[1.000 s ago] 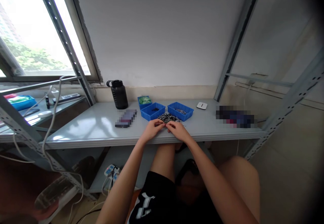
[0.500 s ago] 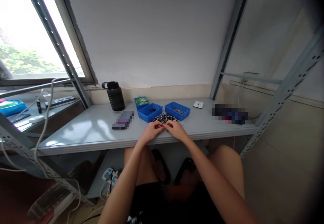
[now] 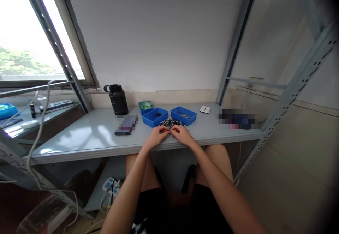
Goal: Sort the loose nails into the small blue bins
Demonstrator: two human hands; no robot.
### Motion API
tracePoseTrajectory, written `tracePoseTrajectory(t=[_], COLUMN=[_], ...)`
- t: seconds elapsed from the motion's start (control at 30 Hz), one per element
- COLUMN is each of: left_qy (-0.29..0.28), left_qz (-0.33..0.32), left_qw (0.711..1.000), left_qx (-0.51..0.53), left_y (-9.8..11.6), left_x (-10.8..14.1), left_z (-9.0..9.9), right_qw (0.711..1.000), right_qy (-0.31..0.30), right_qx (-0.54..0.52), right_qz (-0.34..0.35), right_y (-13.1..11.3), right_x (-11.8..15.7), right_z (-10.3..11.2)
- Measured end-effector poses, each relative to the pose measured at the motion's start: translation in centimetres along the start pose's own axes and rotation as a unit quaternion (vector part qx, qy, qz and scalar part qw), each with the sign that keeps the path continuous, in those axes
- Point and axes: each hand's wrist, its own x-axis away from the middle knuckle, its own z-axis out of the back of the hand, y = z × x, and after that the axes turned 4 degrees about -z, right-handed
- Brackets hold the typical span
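My left hand point(image 3: 158, 135) and my right hand point(image 3: 181, 134) meet fingertip to fingertip near the front edge of the shelf table. Both are pinched closed; whatever lies between the fingers is too small to make out. Just beyond them is a loose pile of small dark and silvery pin-like pieces point(image 3: 171, 122), partly covered by my hands. Behind the pile on the left, a blue bin point(image 3: 153, 123) holds a few dark bits. On the right, another blue bin point(image 3: 186, 120) has thin silvery pieces on its floor.
A smaller blue box point(image 3: 146, 107) with green contents stands behind the left bin. A dark water bottle point(image 3: 118, 100), a blurred phone-like object point(image 3: 127, 125), a white square item point(image 3: 204, 109) and a blurred dark bundle point(image 3: 237, 119) sit on the grey table point(image 3: 79, 135). Metal uprights flank it.
The view has shifted slightly, and the right leg has moved inward below the table. My hands stay pinched together in front of the pile, with fingertips barely changed.
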Motion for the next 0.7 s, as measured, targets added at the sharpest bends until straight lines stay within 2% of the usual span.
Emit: tracePoseTrajectory(t=[0.3,0.5,0.7], left_qy=[0.014,0.076,0.062], left_qz=[-0.011,0.034,0.038], left_qw=[1.0,0.995,0.996], left_qx=[0.002,0.055,0.057], left_y=[0.2,0.0,0.2], left_x=[0.1,0.0,0.1], left_z=[0.2,0.0,-0.2], right_qw=[0.998,0.998,0.992], right_qy=[-0.041,0.004,0.018], right_qx=[0.007,-0.068,-0.121], right_qz=[0.04,0.009,-0.007], right_y=[-0.1,0.5,1.2], right_x=[0.1,-0.2,-0.5], right_z=[0.2,0.5,0.7])
